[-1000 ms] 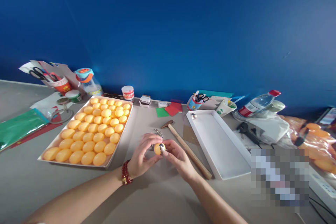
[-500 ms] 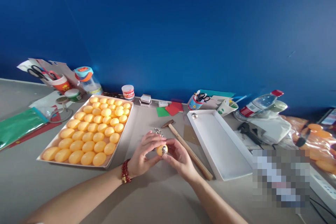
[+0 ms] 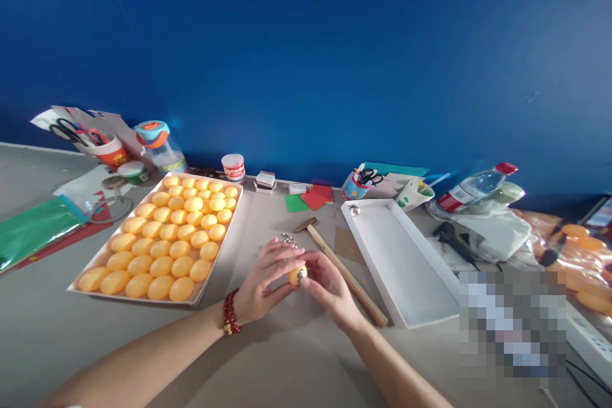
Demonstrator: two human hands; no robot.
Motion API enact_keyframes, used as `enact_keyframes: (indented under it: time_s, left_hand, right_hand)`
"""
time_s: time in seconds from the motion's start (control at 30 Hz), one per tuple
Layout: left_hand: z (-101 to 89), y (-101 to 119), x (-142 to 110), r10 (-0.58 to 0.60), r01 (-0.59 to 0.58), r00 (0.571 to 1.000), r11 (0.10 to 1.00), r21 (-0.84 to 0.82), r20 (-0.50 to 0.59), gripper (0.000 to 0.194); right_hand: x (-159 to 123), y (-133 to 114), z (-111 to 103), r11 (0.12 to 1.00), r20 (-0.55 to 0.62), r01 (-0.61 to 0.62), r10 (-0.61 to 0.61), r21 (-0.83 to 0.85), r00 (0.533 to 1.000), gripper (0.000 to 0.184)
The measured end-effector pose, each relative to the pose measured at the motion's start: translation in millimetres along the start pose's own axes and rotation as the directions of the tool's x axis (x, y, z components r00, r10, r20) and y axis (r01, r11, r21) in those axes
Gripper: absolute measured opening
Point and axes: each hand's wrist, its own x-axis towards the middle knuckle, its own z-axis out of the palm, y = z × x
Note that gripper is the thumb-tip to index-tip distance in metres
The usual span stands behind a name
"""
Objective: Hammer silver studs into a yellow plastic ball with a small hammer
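Observation:
An orange table tennis ball [image 3: 294, 276] with small silvery pieces on its right side is between my hands, just above the table. My left hand [image 3: 262, 277], with a dark red bead bracelet at the wrist, curls its thumb and fingertips against the ball's left and upper side. On the other side, my right hand [image 3: 329, 284] pinches the ball with thumb and fingers near the silvery part. Beyond the fingertips lies a small heap of shiny metal pieces [image 3: 288, 239], partly hidden. A hammer with a wooden handle [image 3: 354, 284] rests to the right of my right hand.
At left stands a shallow box [image 3: 203, 287] full of orange balls. A long white tray [image 3: 406, 261] at right has a few silvery pieces in its far corner. Behind are a jar [image 3: 233, 167], coloured paper [image 3: 316, 196] and a scissors cup [image 3: 355, 188]. A bottle [image 3: 473, 188] lies tilted at right.
The ball has moved slightly to the right and turned, so its silvery patch shows less. My fingers have shifted a little around it.

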Motion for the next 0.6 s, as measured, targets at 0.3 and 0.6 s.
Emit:
enact_keyframes:
  time_s: [0.3, 0.6]
  left_hand:
    - [-0.9, 4.2, 0.9, -0.013, 0.012, 1.000, 0.997, 0.075, 0.004, 0.046]
    - [2.8, 11.2, 2.5, -0.331, 0.296, 0.943, 0.859, -0.418, -0.014, 0.035]
  right_hand:
    - [0.2, 2.0, -0.2, 0.990, -0.045, 0.097, -0.102, -0.105, 0.994, 0.027]
    - [-5.3, 0.5, -3.2, 0.887, 0.022, 0.226, -0.237, -0.403, 0.971, 0.043]
